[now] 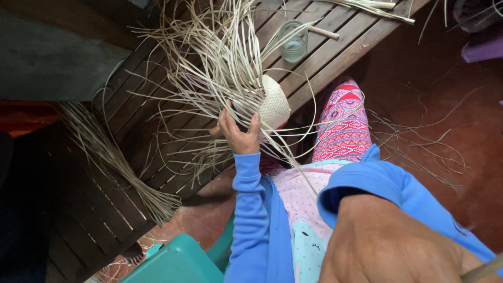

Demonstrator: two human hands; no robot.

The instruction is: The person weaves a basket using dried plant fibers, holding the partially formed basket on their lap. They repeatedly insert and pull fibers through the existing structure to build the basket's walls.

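L hand (239, 133) grips the woven piece (273, 107) w/ loose straws (220, 57) at the bench (325, 57); R hand (393, 246) closed on a stick (482, 270).

Blue sleeves (250, 209); pale pink dotted top (298, 199); patterned pink trousers (343, 126)

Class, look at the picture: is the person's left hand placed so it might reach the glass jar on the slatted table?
Probably yes. The left hand grips the woven piece on the slatted table; the glass jar stands beyond it, with only loose straw strands between.
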